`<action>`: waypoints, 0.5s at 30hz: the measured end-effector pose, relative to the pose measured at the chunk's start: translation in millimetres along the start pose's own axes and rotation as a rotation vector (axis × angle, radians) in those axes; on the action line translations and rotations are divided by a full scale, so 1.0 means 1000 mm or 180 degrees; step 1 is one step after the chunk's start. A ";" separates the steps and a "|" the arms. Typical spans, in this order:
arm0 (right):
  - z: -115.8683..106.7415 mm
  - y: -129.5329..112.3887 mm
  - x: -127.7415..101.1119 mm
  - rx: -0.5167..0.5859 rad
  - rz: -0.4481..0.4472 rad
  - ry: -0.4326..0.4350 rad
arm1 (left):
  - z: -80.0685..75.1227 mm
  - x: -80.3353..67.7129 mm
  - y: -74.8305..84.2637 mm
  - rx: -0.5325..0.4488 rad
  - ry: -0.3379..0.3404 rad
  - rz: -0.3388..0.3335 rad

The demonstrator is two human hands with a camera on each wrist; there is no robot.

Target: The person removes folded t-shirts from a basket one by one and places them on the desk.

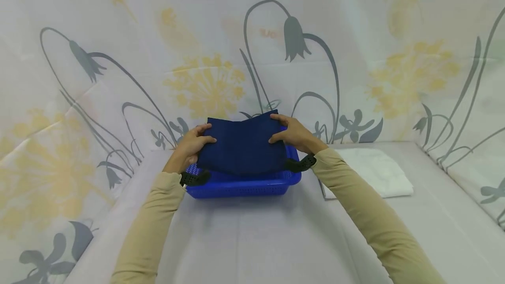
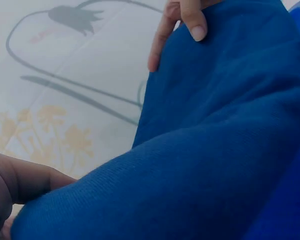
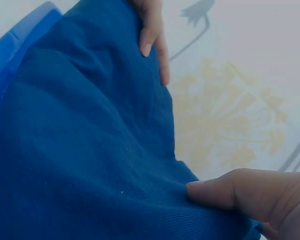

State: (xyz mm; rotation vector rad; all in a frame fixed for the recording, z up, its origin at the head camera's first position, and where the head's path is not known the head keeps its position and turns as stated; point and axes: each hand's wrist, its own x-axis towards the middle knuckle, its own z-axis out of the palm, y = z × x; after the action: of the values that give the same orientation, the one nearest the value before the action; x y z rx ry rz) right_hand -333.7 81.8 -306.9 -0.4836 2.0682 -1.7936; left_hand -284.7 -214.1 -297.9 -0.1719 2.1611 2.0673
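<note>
A folded dark-blue knit cloth (image 1: 242, 146) is gripped at both sides by the left hand (image 1: 192, 143) and right hand (image 1: 293, 135) above a blue perforated plastic basket (image 1: 244, 185); uneven release could unfold it.

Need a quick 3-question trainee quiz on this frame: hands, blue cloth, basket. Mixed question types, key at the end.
1. True or false: both the left hand and the right hand grip the dark blue cloth.
2. Where is the cloth relative to the blue basket?
A. folded beside it on the table
B. held over it
C. under it
3. Fill in: the folded white cloth lies on the table on the person's ____ side of the basket.

Key
1. True; each hand pinches one side edge, thumb on top.
2. B; whether the cloth's lower edge touches the basket cannot be told.
3. right
</note>
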 end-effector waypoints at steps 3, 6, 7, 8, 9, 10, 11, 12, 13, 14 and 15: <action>-0.004 -0.003 -0.006 -0.0083 -0.0005 0.0030 | 0.002 -0.003 0.000 -0.0044 -0.0030 0.0039; -0.007 -0.007 -0.010 -0.0156 -0.0017 0.0044 | 0.004 -0.007 0.002 -0.0084 -0.0050 0.0117; -0.008 -0.008 -0.012 -0.0183 -0.0015 0.0044 | 0.005 -0.008 0.003 -0.0094 -0.0050 0.0140; -0.009 -0.009 -0.013 -0.0193 -0.0016 0.0043 | 0.006 -0.009 0.004 -0.0115 -0.0058 0.0156; -0.010 -0.010 -0.015 -0.0209 -0.0007 0.0044 | 0.007 -0.011 0.004 -0.0120 -0.0064 0.0164; -0.011 -0.010 -0.016 -0.0212 0.0004 0.0044 | 0.008 -0.012 0.004 -0.0133 -0.0069 0.0170; -0.012 -0.010 -0.017 -0.0212 0.0008 0.0039 | 0.008 -0.013 0.004 -0.0154 -0.0071 0.0161; -0.013 -0.011 -0.019 -0.0219 0.0010 0.0035 | 0.009 -0.014 0.004 -0.0165 -0.0075 0.0157; -0.013 -0.011 -0.020 -0.0228 0.0011 0.0030 | 0.010 -0.016 0.004 -0.0184 -0.0082 0.0156; -0.014 -0.011 -0.022 -0.0231 0.0007 0.0029 | 0.010 -0.016 0.004 -0.0210 -0.0088 0.0155; -0.015 -0.012 -0.023 -0.0227 -0.0006 0.0020 | 0.011 -0.017 0.004 -0.0235 -0.0085 0.0152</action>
State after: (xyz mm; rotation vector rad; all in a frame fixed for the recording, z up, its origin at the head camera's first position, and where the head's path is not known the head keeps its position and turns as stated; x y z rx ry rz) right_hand -320.0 104.3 -292.4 -0.4999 2.1426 -1.7294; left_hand -268.0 -203.7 -291.4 -0.1011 2.0950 2.1640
